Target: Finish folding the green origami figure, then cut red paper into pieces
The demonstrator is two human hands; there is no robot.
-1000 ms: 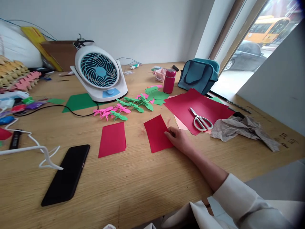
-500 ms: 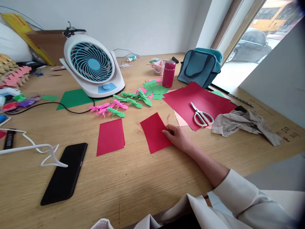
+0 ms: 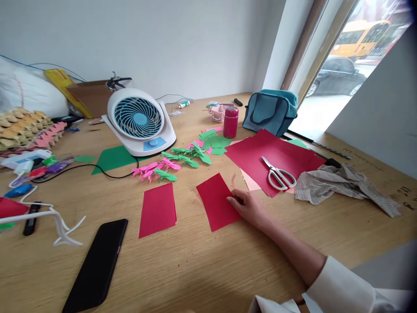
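My right hand [image 3: 249,208] pinches the right edge of a red sheet of paper [image 3: 217,204] between thumb and curled fingers. That sheet lies on the wooden table. To its left is a small stack of red paper [image 3: 158,210], apart from my hand. Beyond my hand, white-handled scissors [image 3: 277,174] rest on larger red sheets [image 3: 247,151]. My left hand is out of view.
Folded green and pink paper pieces [image 3: 185,157] lie behind the red sheets, near a white fan [image 3: 139,119]. A black phone [image 3: 97,265] is at front left. A red flask [image 3: 231,122], a teal bag [image 3: 270,113] and a crumpled cloth [image 3: 321,184] are to the right.
The camera view has tilted up, so the table things appear lower in the picture. My right hand keeps its hold on the red sheet's edge.
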